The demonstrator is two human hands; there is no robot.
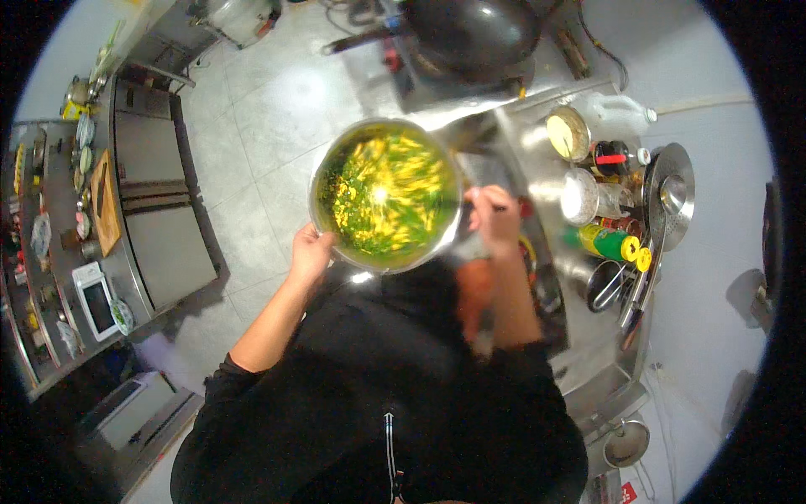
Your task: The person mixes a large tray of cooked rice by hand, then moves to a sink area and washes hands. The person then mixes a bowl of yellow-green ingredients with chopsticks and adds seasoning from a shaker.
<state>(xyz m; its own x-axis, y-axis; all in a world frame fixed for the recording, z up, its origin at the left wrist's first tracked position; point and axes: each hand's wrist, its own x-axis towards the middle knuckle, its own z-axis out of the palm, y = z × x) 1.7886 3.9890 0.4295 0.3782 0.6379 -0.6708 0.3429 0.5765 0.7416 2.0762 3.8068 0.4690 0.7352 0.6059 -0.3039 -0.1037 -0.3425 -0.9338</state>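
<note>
A round metal bowl (319, 217) is held in front of my body. In it lie chopped greens mixed with yellow pieces (390, 189) that look like egg; their right part is smeared by motion. My left hand (312, 252) grips the bowl's lower left rim, thumb over the edge. At the right rim my right hand (494, 217) is curled and blurred. Whether its fingers hold the rim or a thin tool cannot be made out.
A black wok (475, 34) sits on the stove ahead. Seasoning tubs, a green bottle (607, 242), a perforated skimmer (677, 217) and a ladle (672, 195) crowd the right-hand steel counter. To the left, a counter carries a wooden cutting board (107, 208) and a white scale-like device (97, 302).
</note>
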